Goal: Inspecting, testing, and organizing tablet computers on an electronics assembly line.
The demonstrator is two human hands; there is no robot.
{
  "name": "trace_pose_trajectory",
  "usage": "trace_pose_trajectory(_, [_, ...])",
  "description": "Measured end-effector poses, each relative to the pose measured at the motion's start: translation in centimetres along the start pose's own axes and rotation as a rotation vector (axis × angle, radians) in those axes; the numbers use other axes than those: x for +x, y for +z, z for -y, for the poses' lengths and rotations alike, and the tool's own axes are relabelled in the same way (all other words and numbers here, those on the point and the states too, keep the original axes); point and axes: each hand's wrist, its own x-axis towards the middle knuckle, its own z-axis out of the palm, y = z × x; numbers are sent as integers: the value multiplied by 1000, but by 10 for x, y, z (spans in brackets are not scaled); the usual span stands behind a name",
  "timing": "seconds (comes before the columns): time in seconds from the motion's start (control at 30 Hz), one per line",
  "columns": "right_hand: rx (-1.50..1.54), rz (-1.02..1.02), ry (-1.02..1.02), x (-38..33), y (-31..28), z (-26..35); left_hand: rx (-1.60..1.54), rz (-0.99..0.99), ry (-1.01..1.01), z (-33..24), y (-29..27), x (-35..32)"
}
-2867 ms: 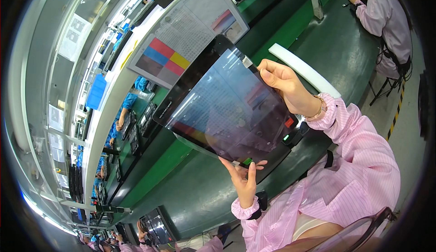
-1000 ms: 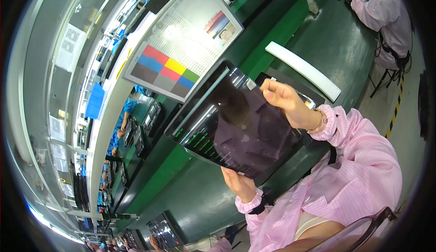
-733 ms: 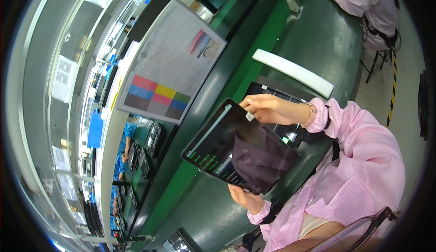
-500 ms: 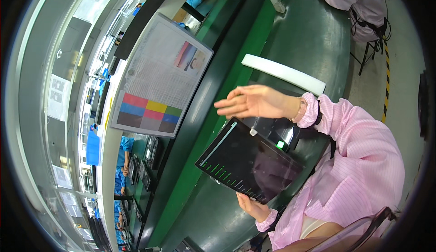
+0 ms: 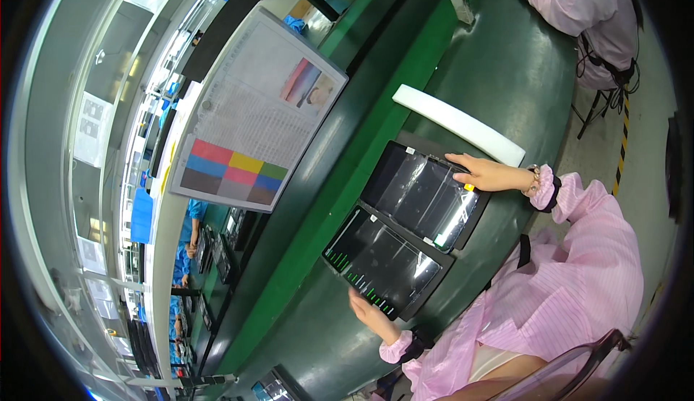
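Note:
Two dark display panels lie side by side in black trays on the green bench. The nearer-left lit panel shows a row of green lines along one edge. My left hand rests against that edge, fingers stretched along it. The other panel has a dark, glossy face with a yellow sticker and small white tabs. Across its right corner, my right hand grips the edge, thumb over the face; its other fingers are partly hidden.
A long white foam bar lies beyond the panels. A sheet with coloured squares hangs on a stand at left. Another device lies at the lower edge. A co-worker in pink sits at upper right.
My right hand has come down from above the panels onto the unlit panel's edge. The lit panel, tilted before, now lies flat beside it. The view has shifted slightly.

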Motion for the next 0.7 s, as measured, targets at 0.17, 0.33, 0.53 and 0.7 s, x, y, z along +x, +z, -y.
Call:
trace_pose_trajectory(0.17, [156, 78, -7, -3, -1, -2, 592, -121, 416, -53, 22, -10])
trace_pose_trajectory(0.33, [530, 158, 130, -1, -1, 11, -40, 596, -188, -50, 85, -51])
trace_pose_trajectory(0.53, [830, 121, 288, 1, -4, 9, -204, 625, -312, -44, 105, -66])
trace_pose_trajectory(0.7, [1170, -42, 381, 20, -10, -7, -428, 641, -285, -55, 100, -64])
